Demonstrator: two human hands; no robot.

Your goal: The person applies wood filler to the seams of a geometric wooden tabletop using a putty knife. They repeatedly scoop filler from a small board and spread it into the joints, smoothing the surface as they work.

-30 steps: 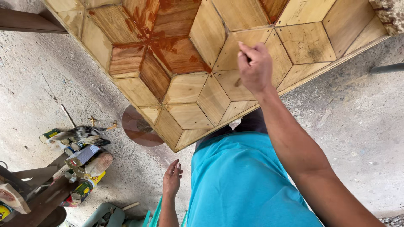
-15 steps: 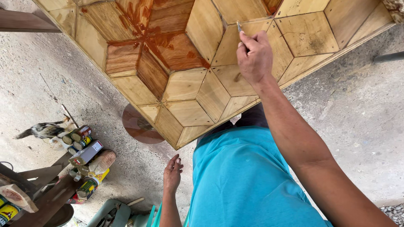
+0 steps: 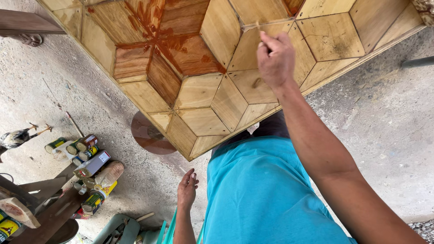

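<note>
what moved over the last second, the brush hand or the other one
The right hand, shut on a thin brush, slid up the wooden panel toward its far edge, onto an unstained piece. The left hand stayed hanging open at the person's side. The red-brown stain patch, the cans and the bird on the floor look unchanged.

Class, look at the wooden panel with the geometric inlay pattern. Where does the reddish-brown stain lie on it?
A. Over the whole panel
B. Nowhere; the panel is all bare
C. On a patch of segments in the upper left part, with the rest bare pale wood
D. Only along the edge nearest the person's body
C: the wooden panel shows the reddish-brown stain only on its upper left segments, while the right hand works over pale wood.
</note>
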